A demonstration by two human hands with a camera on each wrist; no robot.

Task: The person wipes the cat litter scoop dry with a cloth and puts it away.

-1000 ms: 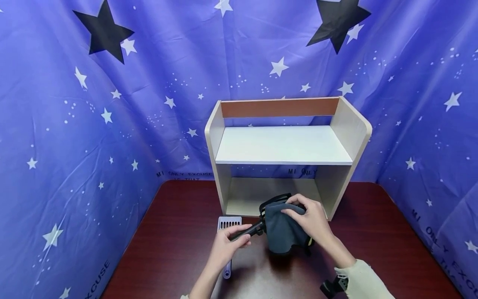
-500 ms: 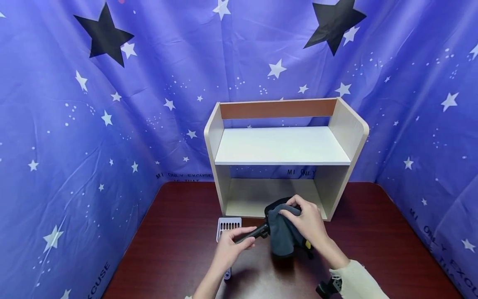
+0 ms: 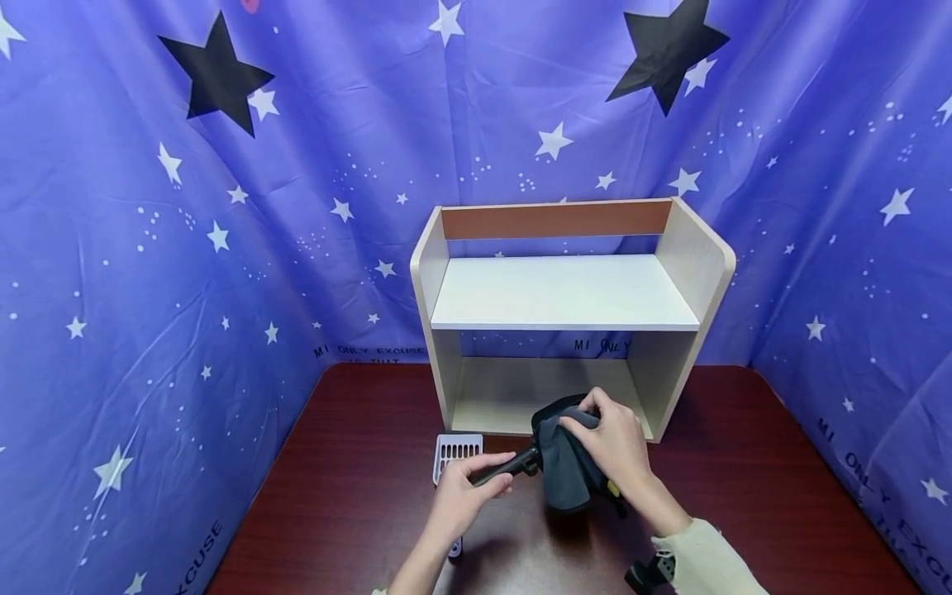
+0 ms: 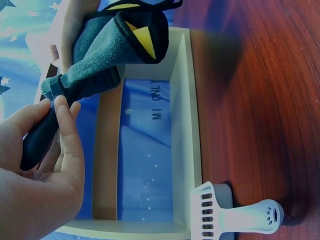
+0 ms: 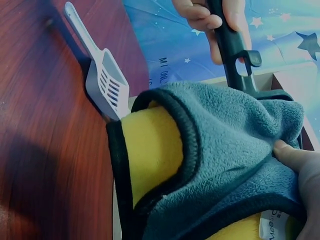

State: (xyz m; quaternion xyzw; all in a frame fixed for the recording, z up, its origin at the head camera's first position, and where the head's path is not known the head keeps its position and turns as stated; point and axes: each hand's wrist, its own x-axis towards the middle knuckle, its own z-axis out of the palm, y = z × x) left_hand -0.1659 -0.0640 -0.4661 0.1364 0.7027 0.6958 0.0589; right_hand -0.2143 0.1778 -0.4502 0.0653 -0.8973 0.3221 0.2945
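In the head view my left hand (image 3: 459,500) grips the black handle (image 3: 513,467) of a tool between thumb and fingers. A grey-green fleece cloth (image 3: 567,479) with black edging drapes over the tool's far end. At its top, my right hand (image 3: 619,438) pinches the fleece between thumb and fingers. Seen from the right wrist, a yellow lining (image 5: 152,145) shows inside the cloth's openings, and a white label (image 5: 272,227) is partly visible. Close to the handle's cloth end is a small black hook (image 5: 253,58). Fleece hides most of the tool's head.
A pale slotted litter scoop (image 3: 459,446) lies on the dark red table (image 3: 357,496), partly behind my left hand. Behind the cloth stands a two-level wooden shelf unit (image 3: 565,293). Blue star-printed curtains (image 3: 335,124) enclose the back and sides.
Both hands keep their hold. My left hand and the handle have shifted slightly right and down in the head view. The cloth now hangs narrower and more folded.
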